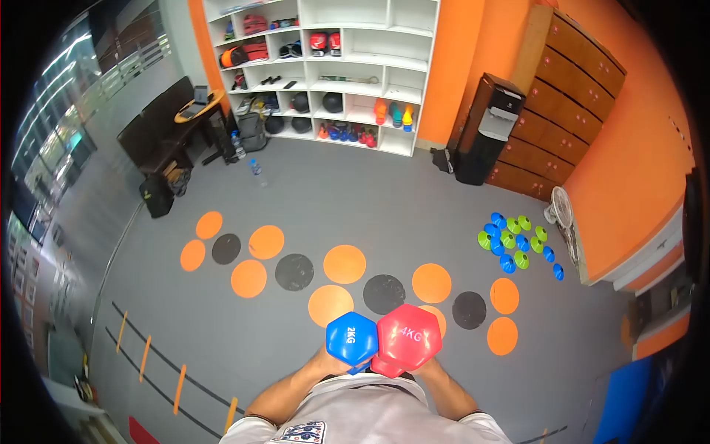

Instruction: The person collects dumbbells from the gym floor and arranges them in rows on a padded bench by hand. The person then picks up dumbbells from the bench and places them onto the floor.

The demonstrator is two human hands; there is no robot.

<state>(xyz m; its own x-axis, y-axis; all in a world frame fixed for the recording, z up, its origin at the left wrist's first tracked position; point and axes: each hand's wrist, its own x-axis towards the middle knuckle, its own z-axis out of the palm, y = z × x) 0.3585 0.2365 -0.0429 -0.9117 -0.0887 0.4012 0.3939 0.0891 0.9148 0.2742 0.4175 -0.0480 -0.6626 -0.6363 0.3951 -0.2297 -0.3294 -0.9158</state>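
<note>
Close to my chest, two dumbbells stand on end side by side, their heads touching. The blue dumbbell (pixel 351 338), marked 2KG, is in my left hand (pixel 327 364). In my right hand (pixel 429 368) is the larger red dumbbell (pixel 409 337), marked 4KG. The dumbbell heads cover most of my fingers, and the handles are largely hidden beneath them.
Orange and black floor dots (pixel 344 264) cross the grey floor ahead. Blue and green cones (pixel 507 240) are scattered at right, near a fan (pixel 562 207). Behind stand a white shelf (pixel 318 78), a water dispenser (pixel 490 129) and a bottle (pixel 257 170). An agility ladder (pixel 180 388) lies left.
</note>
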